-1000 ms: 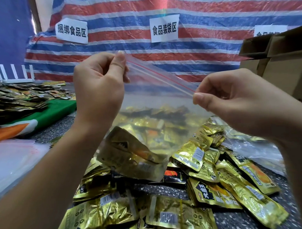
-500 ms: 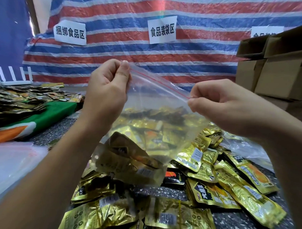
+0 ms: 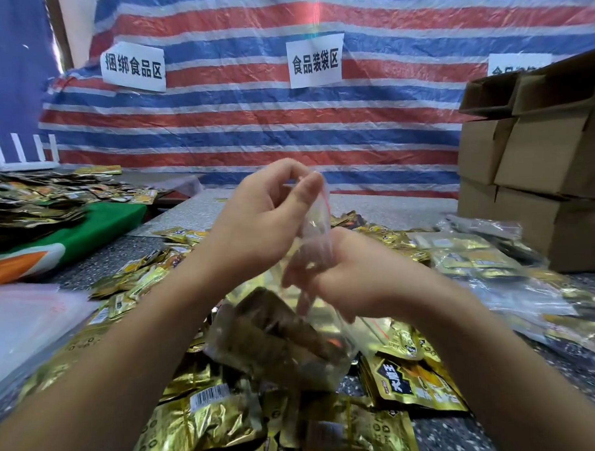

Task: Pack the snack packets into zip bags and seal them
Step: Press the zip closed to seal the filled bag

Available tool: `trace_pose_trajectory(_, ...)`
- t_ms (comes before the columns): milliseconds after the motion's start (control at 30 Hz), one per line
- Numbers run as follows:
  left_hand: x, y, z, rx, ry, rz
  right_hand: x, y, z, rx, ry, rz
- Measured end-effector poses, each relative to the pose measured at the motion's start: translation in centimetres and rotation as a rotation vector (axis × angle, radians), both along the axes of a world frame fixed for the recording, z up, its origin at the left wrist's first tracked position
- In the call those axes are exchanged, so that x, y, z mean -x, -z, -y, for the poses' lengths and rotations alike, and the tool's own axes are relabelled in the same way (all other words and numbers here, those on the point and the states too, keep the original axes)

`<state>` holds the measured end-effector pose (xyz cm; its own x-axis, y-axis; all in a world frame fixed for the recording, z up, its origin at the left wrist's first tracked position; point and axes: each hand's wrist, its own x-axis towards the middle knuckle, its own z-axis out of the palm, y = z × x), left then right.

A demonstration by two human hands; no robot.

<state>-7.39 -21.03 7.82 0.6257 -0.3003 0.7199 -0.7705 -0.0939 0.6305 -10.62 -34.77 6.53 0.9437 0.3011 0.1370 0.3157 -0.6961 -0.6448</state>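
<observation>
Zip bag [image 3: 294, 330]: I see a clear plastic bag with a red zip line, held in the air above the counter [image 3: 400, 208]. Its long axis runs steeply, mouth end up near the top hand, filled bottom end down and slightly left, just over the loose pile.
Bag contents: gold snack packets [image 3: 276, 330] sit in the lower part, blurred through the plastic.
Left hand [image 3: 255, 223]: I read its thumb and curled fingers [image 3: 310, 186] as pinching the upper corner of the bag by the red zip line.
Right hand [image 3: 352, 277]: it lies lower, against the bag's right side; its fingers are partly behind the plastic and blurred, so I cannot tell whether they grip the bag.
Loose packets [image 3: 413, 383]: gold packets cover the counter under and around the bag.
Filled bags [image 3: 476, 256]: clear bags holding packets lie to the right, near the cardboard boxes [image 3: 530, 170].
Backdrop: a red, white and blue striped tarp [image 3: 252, 125] bears paper signs [image 3: 315, 61].
</observation>
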Motion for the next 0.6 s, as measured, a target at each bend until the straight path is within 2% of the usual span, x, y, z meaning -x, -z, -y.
trace_pose_trajectory(133, -0.4, -0.5, -0.6, 0.149, -0.042, -0.113, -2.1, 0.2, 2.2, -0.414, 0.187, -0.026)
trace_pose_trajectory(267, -0.5, -0.7, -1.2, 0.170, -0.117, -0.082, -4.6, 0.2, 6.5, -1.119, 0.505, 0.053)
trace_pose_trajectory(333, -0.3, -0.7, -1.1, 0.146, -0.121, -0.088, -5.6, 0.7, 8.9, -1.375, 0.604, 0.104)
trace_pose_trajectory(400, -0.3, -0.7, -1.0, 0.131, -0.119, -0.096, -6.7, 2.2, 10.8, -1.502, 0.653, 0.068)
trace_pose_trajectory(467, -0.2, -0.6, -0.9, 0.123, -0.124, -0.101, -7.4, 4.1, 11.8, -1.588, 0.648, -0.046)
trace_pose_trajectory(533, -0.3, -0.6, -1.0, 0.119, -0.125, -0.104, -8.0, 5.7, 12.4, -1.612, 0.656, -0.151)
trace_pose_trajectory(600, -0.4, -0.6, -1.1, 0.105, -0.125, -0.109, -8.2, 6.2, 12.7, -1.598, 0.657, -0.174)
